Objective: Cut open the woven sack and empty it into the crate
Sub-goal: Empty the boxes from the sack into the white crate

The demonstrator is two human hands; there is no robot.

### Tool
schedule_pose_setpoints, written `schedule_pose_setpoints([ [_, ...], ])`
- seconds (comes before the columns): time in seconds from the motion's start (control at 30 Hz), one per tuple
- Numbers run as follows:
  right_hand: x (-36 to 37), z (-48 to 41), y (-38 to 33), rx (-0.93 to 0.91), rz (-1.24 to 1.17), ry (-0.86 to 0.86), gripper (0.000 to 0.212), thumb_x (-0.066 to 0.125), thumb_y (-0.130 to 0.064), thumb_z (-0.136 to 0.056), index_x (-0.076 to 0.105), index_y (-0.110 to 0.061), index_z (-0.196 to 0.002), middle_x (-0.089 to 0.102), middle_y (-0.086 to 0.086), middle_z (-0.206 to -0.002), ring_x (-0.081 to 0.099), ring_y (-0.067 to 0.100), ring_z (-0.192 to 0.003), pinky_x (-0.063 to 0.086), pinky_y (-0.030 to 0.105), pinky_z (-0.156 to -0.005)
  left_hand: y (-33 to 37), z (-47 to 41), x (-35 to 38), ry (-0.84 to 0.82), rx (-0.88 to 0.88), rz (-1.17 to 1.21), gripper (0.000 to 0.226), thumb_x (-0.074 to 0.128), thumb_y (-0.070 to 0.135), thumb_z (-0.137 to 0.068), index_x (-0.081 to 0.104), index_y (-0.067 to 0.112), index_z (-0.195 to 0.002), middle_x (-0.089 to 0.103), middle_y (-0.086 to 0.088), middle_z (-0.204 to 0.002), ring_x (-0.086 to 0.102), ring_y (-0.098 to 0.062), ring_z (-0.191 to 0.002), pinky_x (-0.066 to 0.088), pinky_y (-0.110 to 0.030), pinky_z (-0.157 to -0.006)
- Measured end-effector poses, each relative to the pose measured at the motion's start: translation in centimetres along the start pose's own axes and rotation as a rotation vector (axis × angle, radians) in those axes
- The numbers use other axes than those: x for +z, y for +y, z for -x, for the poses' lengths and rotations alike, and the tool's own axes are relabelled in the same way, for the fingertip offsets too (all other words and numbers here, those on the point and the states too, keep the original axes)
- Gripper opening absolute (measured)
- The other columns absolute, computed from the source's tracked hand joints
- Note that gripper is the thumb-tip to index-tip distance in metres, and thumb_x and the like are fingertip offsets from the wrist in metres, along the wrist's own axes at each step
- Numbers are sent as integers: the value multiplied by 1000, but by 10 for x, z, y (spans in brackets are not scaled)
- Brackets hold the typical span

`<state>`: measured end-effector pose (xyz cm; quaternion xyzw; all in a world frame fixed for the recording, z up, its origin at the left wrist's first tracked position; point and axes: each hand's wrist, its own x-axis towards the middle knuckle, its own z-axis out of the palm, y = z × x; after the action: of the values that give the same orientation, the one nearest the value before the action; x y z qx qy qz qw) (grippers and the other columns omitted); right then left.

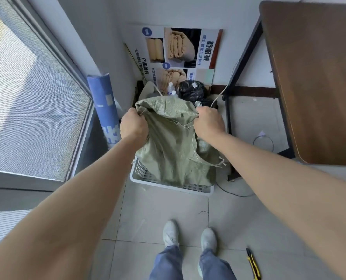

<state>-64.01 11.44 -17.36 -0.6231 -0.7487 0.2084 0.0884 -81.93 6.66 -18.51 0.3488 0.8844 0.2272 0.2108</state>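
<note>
While both hands, left [133, 124] and right [208, 123], grip it, the green woven sack [174, 146] hangs over the white crate [148, 179]; utility knife [253, 263] at five o'clock.

Pale tiled floor [160, 211], white wall [168, 11], brown table [317, 77] at right, screened window [26, 98] at left.

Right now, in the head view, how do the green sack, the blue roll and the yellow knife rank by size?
1. green sack
2. blue roll
3. yellow knife, smallest even though it lies nearest the camera
</note>
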Motion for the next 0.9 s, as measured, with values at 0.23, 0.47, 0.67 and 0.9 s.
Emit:
schedule_pose_setpoints([
  [0.23, -32, 21, -8, -35, -27, -70, 27, 39, 10, -82, 45, -11, -66, 57, 10, -84, 54, 31, -77, 39, 32, -58, 4, 26, -38, -109, 92, -68, 21, 41, 14, -94, 56, 3, -105, 62, -18, -108, 57, -37, -101, 43, -37, -78],
  [0.47, -64, 40, -23, -119, -65, 30, 22, 39, 7, -85, 52, -7, -76, 57, 10, -88, 55, 30, -81, 44, 36, -64, 11, 51, -87, 164, 2, 53, 26, 32, 6, -92, 51, -1, -107, 59, -21, -111, 54, -36, -98, 36, -37, -73],
  [0.67, -92, 52, -40, -181, -75, 129, 23, 38, 8, -87, 54, -6, -77, 52, 6, -78, 54, 29, -78, 45, 37, -61, 27, 71, -117, 287, -7, 135, 27, 33, 5, -92, 52, 3, -110, 60, -19, -114, 54, -34, -101, 37, -37, -77],
  [0.9, -133, 65, -36, -180, -145, 260, 31, 39, 3, -90, 64, -4, -107, 64, 13, -105, 61, 29, -90, 45, 29, -67, 50, 92, -131, 353, 6, 183, 25, 37, 8, -91, 53, 1, -108, 60, -19, -113, 55, -36, -106, 40, -39, -85],
])
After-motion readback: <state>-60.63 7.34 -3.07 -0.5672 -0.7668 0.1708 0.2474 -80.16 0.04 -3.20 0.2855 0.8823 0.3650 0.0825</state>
